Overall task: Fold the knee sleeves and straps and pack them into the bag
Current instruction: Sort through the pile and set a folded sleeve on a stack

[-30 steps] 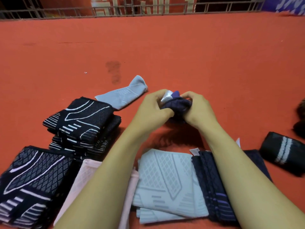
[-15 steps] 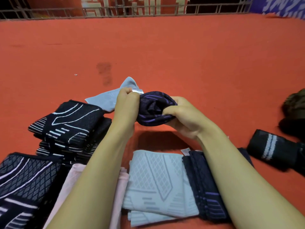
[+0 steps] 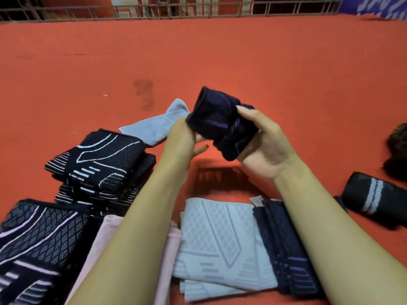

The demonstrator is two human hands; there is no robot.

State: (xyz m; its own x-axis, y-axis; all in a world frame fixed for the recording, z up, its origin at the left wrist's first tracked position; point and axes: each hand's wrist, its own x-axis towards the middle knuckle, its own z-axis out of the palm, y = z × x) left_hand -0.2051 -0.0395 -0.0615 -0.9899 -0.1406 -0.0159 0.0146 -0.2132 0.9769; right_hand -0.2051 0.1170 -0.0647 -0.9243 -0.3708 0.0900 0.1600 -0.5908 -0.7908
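Observation:
A dark navy knee sleeve with purple stripes (image 3: 220,122), rolled into a bundle, is held above the red floor. My right hand (image 3: 264,148) cups it from below and the right, fingers wrapped around it. Touching its left end is my left hand (image 3: 182,139), fingers loosely curled. Folded sleeves lie in front of me: a light blue stack (image 3: 218,245), a navy stack (image 3: 284,249), a pink one (image 3: 103,245) under my left forearm, and black ones with white lines (image 3: 99,159) on the left. No bag is in view.
A flat grey sleeve (image 3: 152,126) lies behind my left hand. A rolled black piece with white stripes (image 3: 372,199) sits at the right, with a dark object (image 3: 398,148) at the right edge. A metal railing (image 3: 176,9) borders the far side of the red floor.
The bundle was pressed between both hands low down; now it is raised and turned, resting in my right palm. My left hand has loosened its grip on the left end.

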